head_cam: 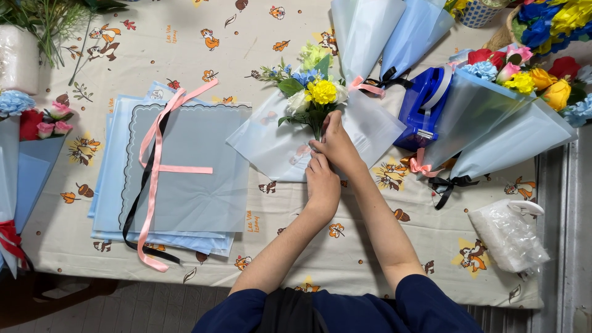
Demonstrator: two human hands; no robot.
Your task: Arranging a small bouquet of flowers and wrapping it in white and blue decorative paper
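Both hands on small bouquet (pixel 311 92) stems: right hand (pixel 336 145) gripping, left hand (pixel 322 182) just below, over translucent wrapping sheet (pixel 271 148) on worktop (pixel 370 246).

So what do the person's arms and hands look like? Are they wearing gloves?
No gloves. Both the left hand and the right hand are bare, with no rings, watch or bracelet showing. The forearms are bare too. Dark navy blue short sleeves cover only the upper arms, and a black strip, perhaps an apron, runs down the front of the top.
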